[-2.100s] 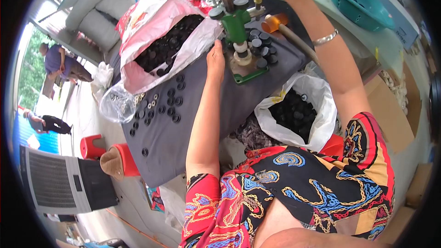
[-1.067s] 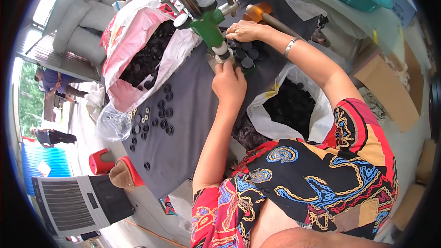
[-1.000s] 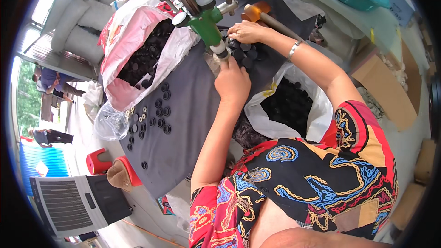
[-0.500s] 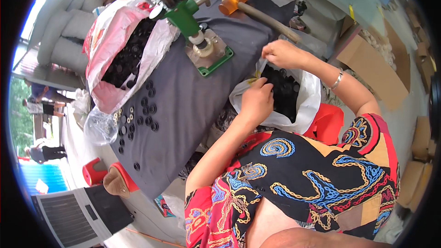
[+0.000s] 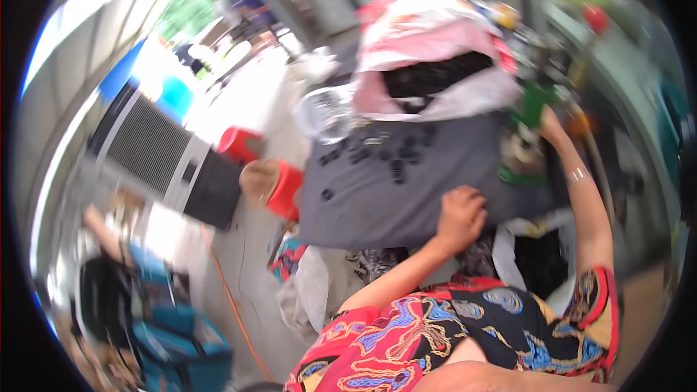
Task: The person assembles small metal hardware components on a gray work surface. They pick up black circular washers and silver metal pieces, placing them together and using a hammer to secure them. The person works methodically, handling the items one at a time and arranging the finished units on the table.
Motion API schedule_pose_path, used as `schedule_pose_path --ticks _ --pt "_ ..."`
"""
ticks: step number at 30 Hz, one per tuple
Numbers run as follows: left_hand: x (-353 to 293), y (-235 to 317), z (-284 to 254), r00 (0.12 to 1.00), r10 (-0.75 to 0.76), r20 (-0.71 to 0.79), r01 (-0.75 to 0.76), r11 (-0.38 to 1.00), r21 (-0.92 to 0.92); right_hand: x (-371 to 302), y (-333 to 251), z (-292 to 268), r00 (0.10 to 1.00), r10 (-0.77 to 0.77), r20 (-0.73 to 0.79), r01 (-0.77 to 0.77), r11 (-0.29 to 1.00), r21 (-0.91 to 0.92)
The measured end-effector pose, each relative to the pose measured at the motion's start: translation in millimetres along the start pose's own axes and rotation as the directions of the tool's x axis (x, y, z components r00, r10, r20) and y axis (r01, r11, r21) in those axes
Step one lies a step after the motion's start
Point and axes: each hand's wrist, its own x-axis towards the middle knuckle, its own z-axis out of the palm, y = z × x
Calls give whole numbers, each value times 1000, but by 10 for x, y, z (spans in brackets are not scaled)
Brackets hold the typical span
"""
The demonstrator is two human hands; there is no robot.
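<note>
My left hand hovers at or rests on the near part of the grey cloth-covered table, its fingers curled; whatever they hold is hidden. My right hand is beside the green hand press, apparently touching it, but blur hides the fingers. Several small black round pieces lie scattered on the cloth, with a few pale rings behind them. A white bag of black pieces sits open at the table's near edge, below my right forearm. Beyond the cloth, a large pink-and-white sack gapes over more black pieces.
A clear plastic bag is at the table's left corner. Red stools stand to the left, near a large grey speaker-like box. An orange cord crosses the floor. Another person's arm shows far left, above a teal carrier.
The view has swung left and blurred. Both hands have left the white bag: the left is now over the cloth, the right up by the green press.
</note>
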Motion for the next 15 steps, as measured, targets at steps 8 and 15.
schedule_pose_path --ticks 8,15 --pt "-157 135 94 992 -125 3 125 992 -2 -83 -299 -211 947 131 293 -204 950 235" --pt "-100 14 116 995 -103 14 104 995 -15 -139 -61 -160 990 8 139 -12 1000 28"
